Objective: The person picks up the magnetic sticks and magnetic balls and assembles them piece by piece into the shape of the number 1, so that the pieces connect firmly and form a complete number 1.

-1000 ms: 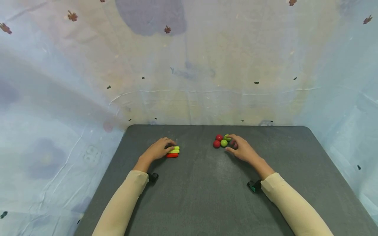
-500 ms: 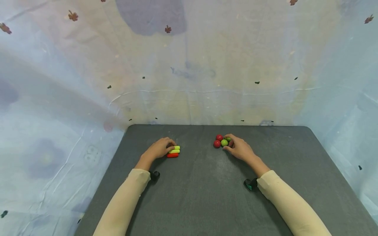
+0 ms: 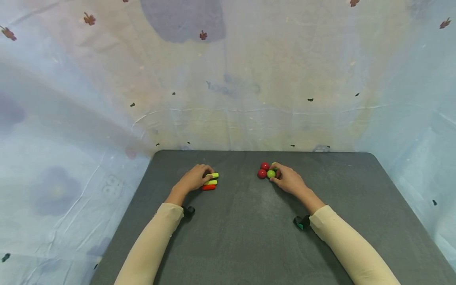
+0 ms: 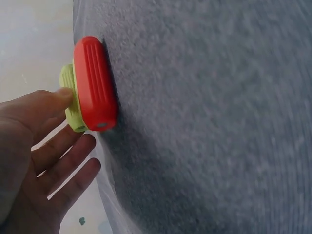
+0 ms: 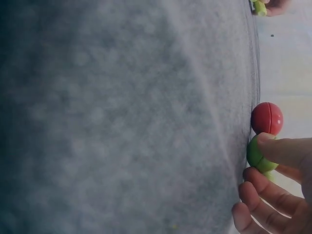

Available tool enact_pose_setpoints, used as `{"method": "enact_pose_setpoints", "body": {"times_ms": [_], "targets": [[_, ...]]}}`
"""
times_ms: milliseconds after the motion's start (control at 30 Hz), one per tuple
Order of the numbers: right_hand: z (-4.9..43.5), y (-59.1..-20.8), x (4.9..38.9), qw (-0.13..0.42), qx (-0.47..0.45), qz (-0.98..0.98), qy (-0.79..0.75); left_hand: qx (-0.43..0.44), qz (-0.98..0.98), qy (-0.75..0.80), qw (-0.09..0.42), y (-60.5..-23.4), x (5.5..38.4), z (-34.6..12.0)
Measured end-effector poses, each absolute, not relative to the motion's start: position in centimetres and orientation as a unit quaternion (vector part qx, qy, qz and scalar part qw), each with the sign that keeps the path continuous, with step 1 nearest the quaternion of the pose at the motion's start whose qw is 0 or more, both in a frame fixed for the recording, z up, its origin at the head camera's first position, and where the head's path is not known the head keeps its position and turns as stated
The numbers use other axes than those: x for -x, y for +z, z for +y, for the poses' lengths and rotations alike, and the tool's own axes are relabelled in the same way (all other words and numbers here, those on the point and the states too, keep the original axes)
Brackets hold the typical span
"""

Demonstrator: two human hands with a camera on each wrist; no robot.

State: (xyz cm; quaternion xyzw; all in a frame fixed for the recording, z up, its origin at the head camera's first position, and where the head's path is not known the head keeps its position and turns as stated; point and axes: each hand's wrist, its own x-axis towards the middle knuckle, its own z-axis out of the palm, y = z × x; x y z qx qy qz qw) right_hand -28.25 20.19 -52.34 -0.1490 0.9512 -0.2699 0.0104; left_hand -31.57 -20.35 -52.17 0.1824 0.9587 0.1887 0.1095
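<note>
Far yellow stick (image 3: 215,175) shifted away fr. yellow twin (image 3: 213,182), pinched in fingers of my L hand (image 3: 193,177); red stick (image 3: 208,187) nearest me. R hand (image 3: 290,182) curled round green balls (image 3: 271,173), w/ red balls (image 3: 262,173) beside, on table (image 3: 235,233).

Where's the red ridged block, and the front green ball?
Red ridged block (image 4: 94,83): left wrist view, middle of its ridged face.
Front green ball (image 3: 271,174): head view, centre of its visible surface.
</note>
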Motion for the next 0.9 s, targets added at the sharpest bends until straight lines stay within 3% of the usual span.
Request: {"method": "enact_pose_setpoints", "body": {"times_ms": [567, 900], "targets": [[20.9, -51.8, 26.7, 0.011, 0.141, 0.938, -0.315, -0.204, 0.941, 0.263, 0.054, -50.9, 29.7, -17.6], [20.3, -51.8, 25.1, -0.013, 0.159, 0.915, -0.371, -0.209, 0.929, 0.300, 0.059, -50.9, 28.4, -15.5]]}}
